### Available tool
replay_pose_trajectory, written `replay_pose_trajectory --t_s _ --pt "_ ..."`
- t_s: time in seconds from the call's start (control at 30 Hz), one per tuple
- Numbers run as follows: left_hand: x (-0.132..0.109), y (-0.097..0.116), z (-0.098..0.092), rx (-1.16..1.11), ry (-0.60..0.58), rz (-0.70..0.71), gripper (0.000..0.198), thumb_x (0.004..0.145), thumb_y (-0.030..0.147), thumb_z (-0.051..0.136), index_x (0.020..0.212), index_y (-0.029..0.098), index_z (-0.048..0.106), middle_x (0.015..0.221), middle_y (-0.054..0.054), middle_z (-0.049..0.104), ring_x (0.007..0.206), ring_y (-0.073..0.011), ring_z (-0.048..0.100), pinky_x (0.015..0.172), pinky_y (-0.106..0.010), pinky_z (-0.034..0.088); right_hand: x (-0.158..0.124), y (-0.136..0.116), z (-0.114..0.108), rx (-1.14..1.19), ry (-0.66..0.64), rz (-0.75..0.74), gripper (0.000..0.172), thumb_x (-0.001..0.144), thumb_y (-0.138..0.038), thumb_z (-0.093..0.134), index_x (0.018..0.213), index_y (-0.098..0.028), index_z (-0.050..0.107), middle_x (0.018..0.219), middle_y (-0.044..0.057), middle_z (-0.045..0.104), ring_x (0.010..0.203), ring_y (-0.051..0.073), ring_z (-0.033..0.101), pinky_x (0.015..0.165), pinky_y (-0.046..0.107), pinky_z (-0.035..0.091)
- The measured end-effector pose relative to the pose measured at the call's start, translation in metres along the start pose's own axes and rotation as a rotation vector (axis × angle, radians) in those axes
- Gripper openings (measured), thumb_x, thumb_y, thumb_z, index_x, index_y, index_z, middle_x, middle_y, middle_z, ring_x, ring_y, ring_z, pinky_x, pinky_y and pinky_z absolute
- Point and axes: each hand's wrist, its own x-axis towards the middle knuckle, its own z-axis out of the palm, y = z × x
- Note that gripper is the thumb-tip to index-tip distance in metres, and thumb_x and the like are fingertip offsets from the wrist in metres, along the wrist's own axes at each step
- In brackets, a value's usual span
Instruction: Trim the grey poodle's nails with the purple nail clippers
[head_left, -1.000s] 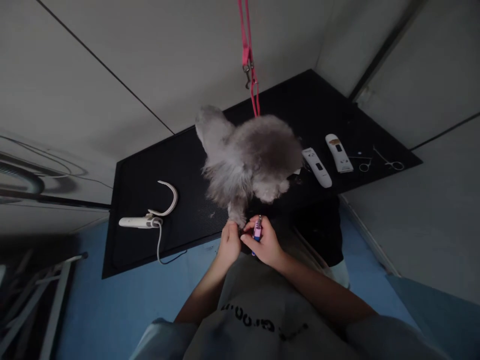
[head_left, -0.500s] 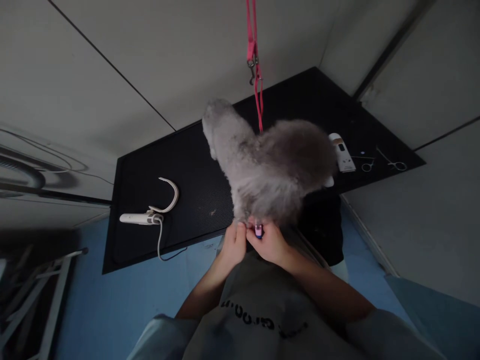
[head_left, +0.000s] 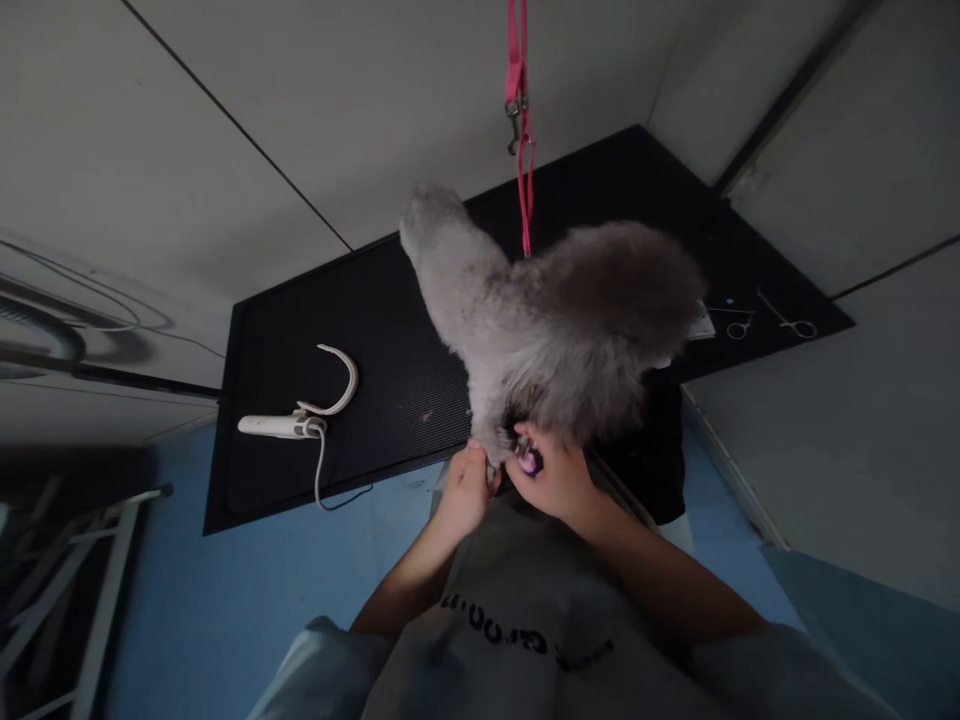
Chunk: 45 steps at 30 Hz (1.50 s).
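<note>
A grey furry animal (head_left: 480, 295) stands on the black table, its coat short along the body and its bushy tail (head_left: 622, 280) swung to the right. My left hand (head_left: 463, 490) is closed around one paw (head_left: 491, 445) at the table's near edge, thumb on top. Close beside that paw, my right hand (head_left: 559, 475) grips a small tool that looks like a nail clipper (head_left: 529, 461), with a metal head and a pink and dark-blue handle. The clipper's tip is near the paw; whether it touches a claw I cannot tell.
A pink lead (head_left: 525, 190) hangs down behind the animal. On the black table (head_left: 382, 330) lie a white corded clipper-like device (head_left: 274, 427) with a curved strap (head_left: 349, 385) at left, and scissors (head_left: 791, 320) at right. The tail partly covers a white packet (head_left: 703, 325).
The tail has swung further right, over the white packet. My right hand has shifted slightly right and turned the clipper, showing its metal head. More of the held paw and leg shows.
</note>
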Motion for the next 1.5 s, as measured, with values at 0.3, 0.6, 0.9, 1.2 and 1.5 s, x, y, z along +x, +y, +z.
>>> replay_pose_trajectory --t_s 0.3,0.6,0.9,1.2,1.5 --pt "-0.012 0.02 0.003 0.069 0.042 0.115 0.063 0.085 0.072 0.031 0.054 0.019 0.041 0.049 0.002 0.042 0.047 -0.0089 0.036 0.045 -0.024 0.03 -0.008 -0.01 -0.019 -0.401 -0.129 -0.23 0.033 0.076 -0.022 0.059 0.109 -0.021 0.064 0.091 0.007 0.064 0.083 0.024 0.053 0.075 0.038 0.038" --pt "-0.015 0.018 0.004 -0.058 0.011 0.019 0.059 0.087 0.067 0.032 0.059 0.017 0.047 0.053 0.001 0.049 0.048 -0.0092 0.043 0.045 -0.021 0.034 -0.002 -0.012 -0.017 -0.374 -0.015 -0.328 0.032 0.081 -0.017 0.052 0.109 -0.02 0.066 0.086 0.006 0.062 0.078 0.021 0.05 0.073 0.037 0.037" --pt "-0.014 0.014 0.005 -0.103 -0.104 0.054 0.069 0.09 0.067 0.024 0.046 0.018 0.044 0.038 0.002 0.039 0.037 -0.0073 0.033 0.041 -0.022 0.027 0.001 -0.011 -0.02 -0.371 0.058 -0.397 0.03 0.084 -0.016 0.052 0.11 -0.017 0.067 0.08 0.004 0.065 0.073 0.018 0.052 0.069 0.034 0.038" --pt "-0.013 0.01 0.005 -0.164 -0.126 -0.008 0.071 0.087 0.072 0.028 0.045 0.017 0.045 0.036 0.002 0.039 0.034 -0.0066 0.031 0.039 -0.022 0.023 0.003 -0.009 -0.022 -0.395 0.06 -0.418 0.03 0.087 -0.018 0.05 0.112 -0.019 0.066 0.081 0.003 0.065 0.074 0.017 0.054 0.071 0.034 0.038" --pt "-0.015 0.028 0.008 -0.19 -0.123 -0.099 0.069 0.077 0.079 0.035 0.041 0.02 0.039 0.033 0.004 0.033 0.031 -0.0055 0.026 0.036 -0.022 0.019 0.009 -0.007 -0.026 -0.459 0.057 -0.469 0.029 0.089 -0.022 0.052 0.115 -0.021 0.065 0.077 0.001 0.065 0.07 0.016 0.052 0.069 0.034 0.035"
